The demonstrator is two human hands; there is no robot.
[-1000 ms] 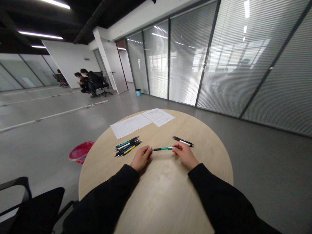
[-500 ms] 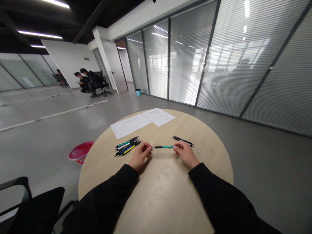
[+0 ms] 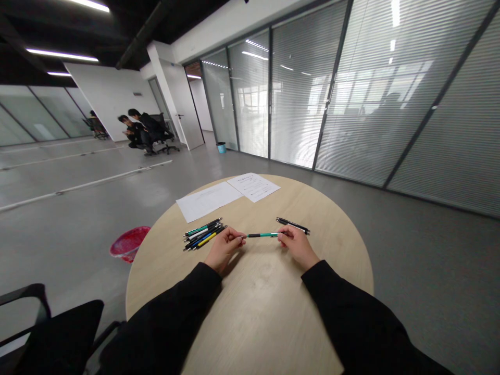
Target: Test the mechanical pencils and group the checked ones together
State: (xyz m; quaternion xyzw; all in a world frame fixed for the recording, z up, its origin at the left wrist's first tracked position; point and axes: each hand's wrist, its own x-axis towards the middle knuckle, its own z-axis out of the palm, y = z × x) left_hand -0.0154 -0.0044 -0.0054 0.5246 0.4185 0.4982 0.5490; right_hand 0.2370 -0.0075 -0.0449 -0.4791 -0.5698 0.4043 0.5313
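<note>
One teal-and-black pen [image 3: 262,235] pinched between left hand [image 3: 224,251], right hand [image 3: 299,247], grips narrow, print unreadable

green-and-black pen [image 3: 261,235] | horizontal | held at both ends (tips hidden)

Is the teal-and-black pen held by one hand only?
No, the left hand and right hand pinch opposite ends of the teal-and-black pen.

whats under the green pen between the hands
Below the green and black pen is the pale wood top of the round table. The left hand and right hand cover its ends, so what lies beneath those parts cannot be seen.
</note>
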